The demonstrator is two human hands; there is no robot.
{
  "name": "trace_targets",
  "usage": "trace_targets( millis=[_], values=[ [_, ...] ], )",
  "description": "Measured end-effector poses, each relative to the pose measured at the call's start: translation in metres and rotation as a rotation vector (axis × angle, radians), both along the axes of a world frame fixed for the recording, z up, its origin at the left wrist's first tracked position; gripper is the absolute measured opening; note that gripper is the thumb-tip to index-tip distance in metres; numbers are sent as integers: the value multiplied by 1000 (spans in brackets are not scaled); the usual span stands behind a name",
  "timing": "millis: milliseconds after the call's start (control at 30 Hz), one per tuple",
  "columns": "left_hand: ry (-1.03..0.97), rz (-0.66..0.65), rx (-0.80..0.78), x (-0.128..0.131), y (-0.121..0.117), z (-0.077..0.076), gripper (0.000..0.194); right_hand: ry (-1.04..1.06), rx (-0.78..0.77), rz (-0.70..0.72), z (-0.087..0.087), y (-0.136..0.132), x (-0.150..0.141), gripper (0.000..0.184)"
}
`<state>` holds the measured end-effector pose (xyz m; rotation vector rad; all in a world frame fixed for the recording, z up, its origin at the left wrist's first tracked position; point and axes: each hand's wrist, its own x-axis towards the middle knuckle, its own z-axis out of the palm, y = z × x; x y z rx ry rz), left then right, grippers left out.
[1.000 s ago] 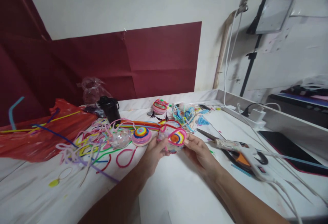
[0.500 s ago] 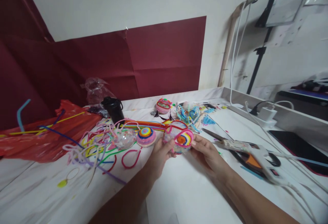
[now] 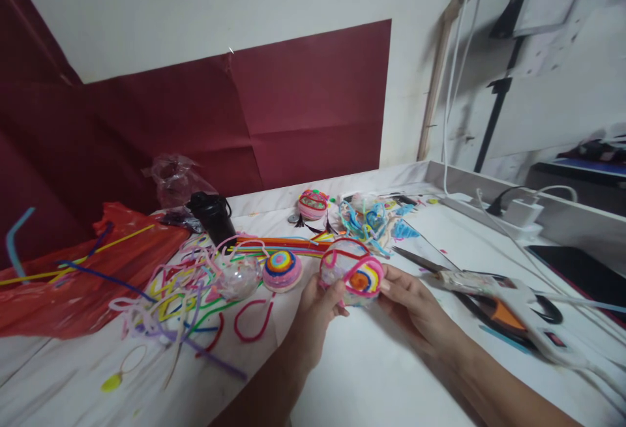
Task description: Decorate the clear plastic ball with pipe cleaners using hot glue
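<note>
Between my two hands is a clear plastic ball (image 3: 351, 272) decorated with pipe cleaners, with a red and pink outline and a rainbow spiral on its right side. My left hand (image 3: 323, 303) grips it from the left, thumb on the front. At its right edge my right hand (image 3: 408, 293) pinches it with thumb and fingers. Just left of the ball sits a dome (image 3: 282, 270) covered in coiled rings of pink, blue, yellow and orange. Beside that lies a clear plastic half-ball (image 3: 238, 277).
Loose pipe cleaners (image 3: 180, 306) spread over the left of the table, near a red plastic bag (image 3: 147, 264) and a black cup (image 3: 212, 215). A finished-looking pink ball (image 3: 313, 205) stands behind. On the right are scissors (image 3: 415, 257), a white glue gun (image 3: 518, 303) and a power strip (image 3: 508, 218).
The view has shifted slightly, so things sit a little differently in the picture. Both hands keep hold of the ball, now slightly lower and further right in view.
</note>
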<state>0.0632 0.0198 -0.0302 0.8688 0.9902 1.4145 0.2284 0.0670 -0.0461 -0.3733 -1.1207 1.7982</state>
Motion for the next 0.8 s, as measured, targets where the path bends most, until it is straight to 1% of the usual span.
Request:
trace_targets(
  millis=[167, 300, 467, 800],
  values=[
    [-1, -7, -21, 1, 0, 1, 47, -11, -11, 8, 1, -1, 1, 19],
    [-3, -6, -29, 1, 0, 1, 49, -16, -15, 7, 3, -1, 1, 16],
    [1, -5, -36, 1, 1, 1, 50, -12, -8, 7, 6, 0, 0, 17],
    [-5, -12, -14, 4, 0, 4, 45, 9, -5, 8, 7, -1, 1, 17]
  ],
)
